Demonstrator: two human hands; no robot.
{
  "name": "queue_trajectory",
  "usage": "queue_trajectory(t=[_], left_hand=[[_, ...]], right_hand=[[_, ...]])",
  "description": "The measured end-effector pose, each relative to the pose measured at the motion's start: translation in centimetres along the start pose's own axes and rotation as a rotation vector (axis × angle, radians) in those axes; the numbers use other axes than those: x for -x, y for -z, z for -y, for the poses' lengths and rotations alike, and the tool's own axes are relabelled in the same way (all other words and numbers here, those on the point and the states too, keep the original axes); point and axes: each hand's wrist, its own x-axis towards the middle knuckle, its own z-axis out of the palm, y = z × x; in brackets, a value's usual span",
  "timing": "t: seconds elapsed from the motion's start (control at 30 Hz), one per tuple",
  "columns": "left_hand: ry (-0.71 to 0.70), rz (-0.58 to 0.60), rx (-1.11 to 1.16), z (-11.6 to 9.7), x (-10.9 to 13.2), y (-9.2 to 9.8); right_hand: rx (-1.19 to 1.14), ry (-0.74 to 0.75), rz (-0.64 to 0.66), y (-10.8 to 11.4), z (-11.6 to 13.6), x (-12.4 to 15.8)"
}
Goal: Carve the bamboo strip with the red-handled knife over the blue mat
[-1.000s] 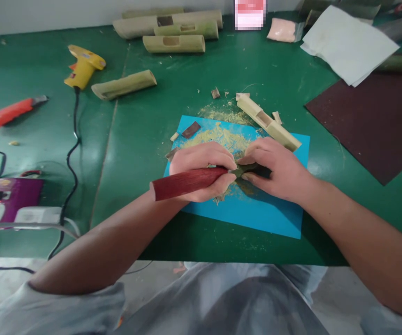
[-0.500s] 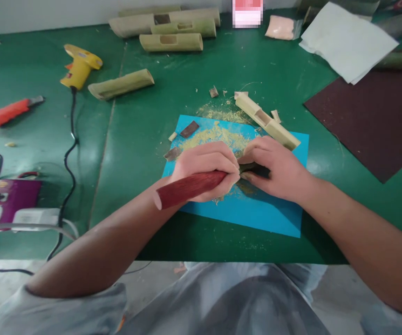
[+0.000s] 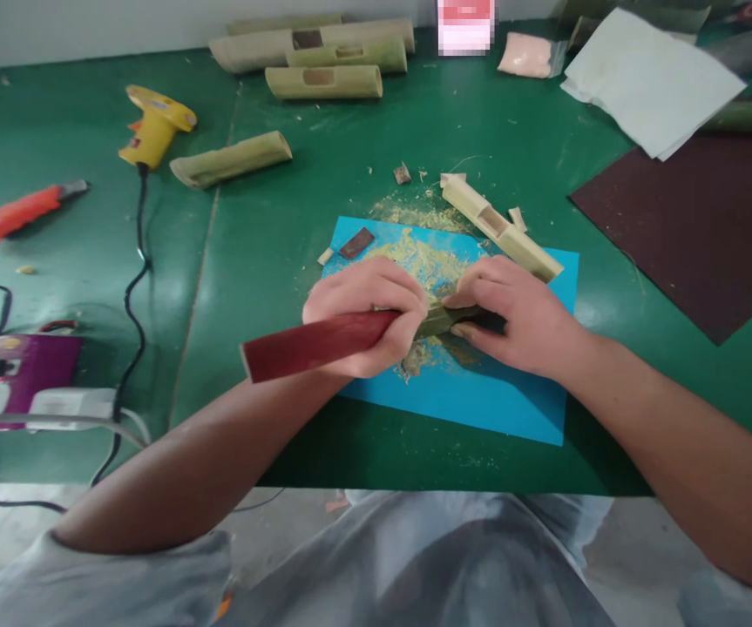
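Observation:
My left hand (image 3: pixel 366 309) is closed around a rolled strip of dark red sandpaper (image 3: pixel 310 345), whose free end sticks out to the left. My right hand (image 3: pixel 519 313) is closed on a short green bamboo piece (image 3: pixel 437 320), pinning it down on a blue sheet (image 3: pixel 493 401). The red roll's tip meets the bamboo piece between the two hands. Yellowish sawdust (image 3: pixel 424 257) lies on the blue sheet just behind my hands. A pale bamboo piece with a cut slot (image 3: pixel 499 228) rests at the sheet's far right edge.
Several cut bamboo tubes (image 3: pixel 323 54) lie at the back, one more (image 3: pixel 232 159) nearer left. A yellow glue gun (image 3: pixel 153 129), an orange utility knife (image 3: pixel 16 215) and a purple device with cables (image 3: pixel 19 370) sit left. Dark sandpaper sheet (image 3: pixel 695 231) and white paper (image 3: pixel 650 83) lie right.
My left hand has slid left along with the red roll, so more of the green bamboo piece shows between the hands. My right hand has stayed put.

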Motion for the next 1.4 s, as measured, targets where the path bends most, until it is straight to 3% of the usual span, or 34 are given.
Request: queue_trajectory(t=[0.2,0.67,0.97,1.27,1.4], left_hand=[[0.030,0.147,0.102,0.22,-0.55,-0.02],[0.058,0.188,0.070,-0.21,-0.70,0.03],[-0.042,0.138,0.077,0.28,-0.68,-0.62],[0.130,0.137,0.076,-0.13,0.04,0.17],[0.137,0.030,0.066,-0.24,-0.03,-0.02]], right_hand=[[0.004,0.005,-0.002,-0.06,-0.01,-0.03],[-0.008,0.004,-0.005,-0.12,-0.02,0.00],[-0.036,0.025,-0.020,-0.24,-0.40,0.07],[-0.010,-0.001,-0.009,-0.17,-0.16,0.04],[-0.010,0.008,-0.008,-0.13,-0.21,0.03]])
